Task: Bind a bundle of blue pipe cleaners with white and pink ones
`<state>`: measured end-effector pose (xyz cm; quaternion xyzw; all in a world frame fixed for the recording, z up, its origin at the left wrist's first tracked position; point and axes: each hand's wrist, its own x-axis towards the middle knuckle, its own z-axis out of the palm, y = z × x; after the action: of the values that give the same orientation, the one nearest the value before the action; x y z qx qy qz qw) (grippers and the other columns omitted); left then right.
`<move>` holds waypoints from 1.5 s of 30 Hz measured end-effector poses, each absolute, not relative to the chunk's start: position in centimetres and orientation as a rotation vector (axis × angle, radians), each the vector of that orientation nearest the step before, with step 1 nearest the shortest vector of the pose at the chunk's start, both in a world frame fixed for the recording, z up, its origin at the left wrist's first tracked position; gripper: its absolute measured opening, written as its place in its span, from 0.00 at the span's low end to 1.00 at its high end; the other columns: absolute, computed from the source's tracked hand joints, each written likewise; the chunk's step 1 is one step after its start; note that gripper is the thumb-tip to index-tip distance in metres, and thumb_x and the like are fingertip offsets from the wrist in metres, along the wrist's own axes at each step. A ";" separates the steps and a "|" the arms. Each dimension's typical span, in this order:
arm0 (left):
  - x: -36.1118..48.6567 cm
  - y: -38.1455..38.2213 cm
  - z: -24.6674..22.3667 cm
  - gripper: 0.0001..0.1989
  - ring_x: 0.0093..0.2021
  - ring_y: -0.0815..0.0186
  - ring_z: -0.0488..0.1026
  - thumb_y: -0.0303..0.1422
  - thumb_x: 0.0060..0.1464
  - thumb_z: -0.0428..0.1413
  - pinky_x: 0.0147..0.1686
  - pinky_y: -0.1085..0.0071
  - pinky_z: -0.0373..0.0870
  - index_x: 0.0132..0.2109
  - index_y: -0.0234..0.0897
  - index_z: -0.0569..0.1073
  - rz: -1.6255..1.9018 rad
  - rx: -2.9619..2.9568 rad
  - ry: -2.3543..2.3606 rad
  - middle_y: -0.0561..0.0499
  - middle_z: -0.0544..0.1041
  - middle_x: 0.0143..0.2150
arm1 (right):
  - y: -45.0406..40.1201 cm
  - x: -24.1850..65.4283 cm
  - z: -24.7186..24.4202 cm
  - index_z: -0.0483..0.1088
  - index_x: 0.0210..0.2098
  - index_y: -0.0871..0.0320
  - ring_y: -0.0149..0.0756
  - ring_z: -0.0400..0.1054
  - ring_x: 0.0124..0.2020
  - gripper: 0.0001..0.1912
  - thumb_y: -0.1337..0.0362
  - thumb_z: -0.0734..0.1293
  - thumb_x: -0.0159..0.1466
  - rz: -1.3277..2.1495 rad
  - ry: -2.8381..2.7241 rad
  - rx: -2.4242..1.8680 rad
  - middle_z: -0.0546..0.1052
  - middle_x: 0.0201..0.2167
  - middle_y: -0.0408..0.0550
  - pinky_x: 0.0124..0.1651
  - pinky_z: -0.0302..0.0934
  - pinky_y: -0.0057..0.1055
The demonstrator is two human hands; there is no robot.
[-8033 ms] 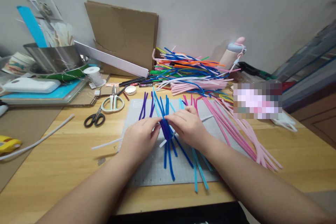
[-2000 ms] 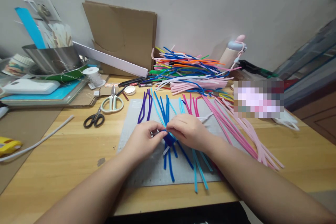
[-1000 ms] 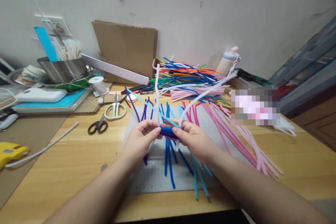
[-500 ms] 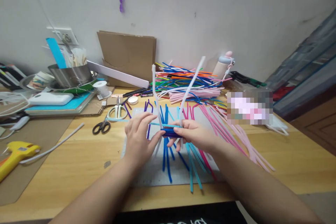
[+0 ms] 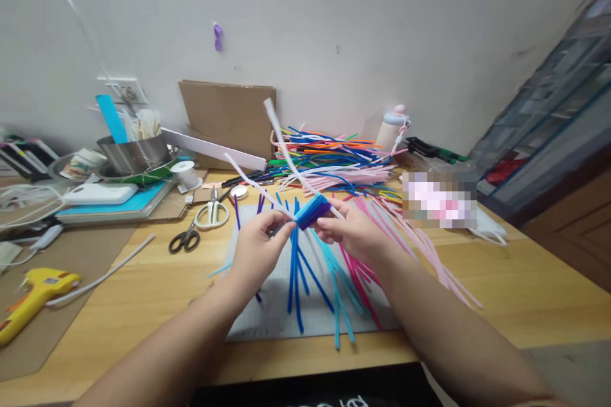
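Observation:
Between my hands is a small woven piece [image 5: 312, 211] of blue, light blue and purple pipe cleaners on white ones. Two long white ends [image 5: 282, 137] of it stick up and to the left. My left hand [image 5: 265, 238] pinches its left end between thumb and fingers. My right hand [image 5: 351, 229] grips the right end, thumb in front. Beneath the hands, dark blue pipe cleaners [image 5: 296, 280], light blue ones [image 5: 338, 292] and pink ones [image 5: 365, 273] lie fanned out on a grey mat [image 5: 267, 321].
A colourful pipe cleaner pile [image 5: 334, 156] lies at the back beside a bottle [image 5: 392, 130]. Left are white-handled scissors [image 5: 212, 213], black-handled scissors [image 5: 184, 240], a yellow glue gun [image 5: 41, 292] and a metal pot [image 5: 133, 152]. Cardboard [image 5: 224, 117] leans on the wall.
The woven piece has turned from level to slanting, its right end higher, and its white ends now lean left. A light blue strand that stretched to my left hand no longer spans there.

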<state>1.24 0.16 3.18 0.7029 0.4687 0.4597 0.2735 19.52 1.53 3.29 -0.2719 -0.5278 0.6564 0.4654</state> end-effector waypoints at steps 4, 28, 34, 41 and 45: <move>2.1 0.6 3.2 0.09 0.28 0.68 0.67 0.37 0.51 0.52 0.29 0.73 0.61 0.32 0.35 0.71 1.281 1.794 1.237 0.52 0.72 0.27 | 1.9 19.1 3.0 0.70 0.38 0.56 0.24 0.60 0.22 0.13 0.63 0.68 0.52 1.578 -1.170 -0.661 0.72 0.29 0.41 0.24 0.52 0.23; 2.2 -0.4 2.1 0.10 0.28 0.64 0.72 0.35 0.49 0.54 0.29 0.70 0.65 0.39 0.36 0.71 1.054 1.706 1.326 0.49 0.76 0.31 | 3.2 19.4 1.1 0.70 0.42 0.58 0.34 0.71 0.38 0.13 0.65 0.67 0.56 1.783 -0.957 -0.669 0.77 0.37 0.49 0.44 0.64 0.34; 1.1 -0.6 3.2 0.14 0.30 0.63 0.75 0.35 0.45 0.58 0.33 0.68 0.68 0.40 0.33 0.68 0.749 1.099 1.015 0.44 0.77 0.32 | 3.2 19.4 1.3 0.70 0.39 0.59 0.34 0.72 0.37 0.11 0.67 0.67 0.56 1.770 -0.932 -0.684 0.78 0.36 0.50 0.42 0.66 0.33; 0.6 1.2 2.7 0.10 0.34 0.66 0.72 0.31 0.42 0.60 0.38 0.70 0.66 0.35 0.33 0.73 0.789 1.360 0.919 0.48 0.76 0.33 | 3.5 19.5 1.3 0.70 0.37 0.60 0.32 0.73 0.33 0.07 0.70 0.62 0.59 1.897 -0.714 -0.688 0.78 0.32 0.47 0.36 0.67 0.28; 1.7 2.3 0.9 0.11 0.31 0.70 0.70 0.31 0.43 0.60 0.33 0.73 0.65 0.36 0.34 0.69 1.029 1.308 0.858 0.51 0.73 0.34 | 3.4 18.9 0.9 0.69 0.40 0.60 0.32 0.73 0.33 0.09 0.71 0.61 0.60 1.970 -0.632 -0.656 0.77 0.30 0.47 0.35 0.67 0.27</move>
<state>1.71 2.32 0.94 0.5626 0.3689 0.4425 0.5930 18.85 3.42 0.86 -0.2672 -0.2575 0.8026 0.4670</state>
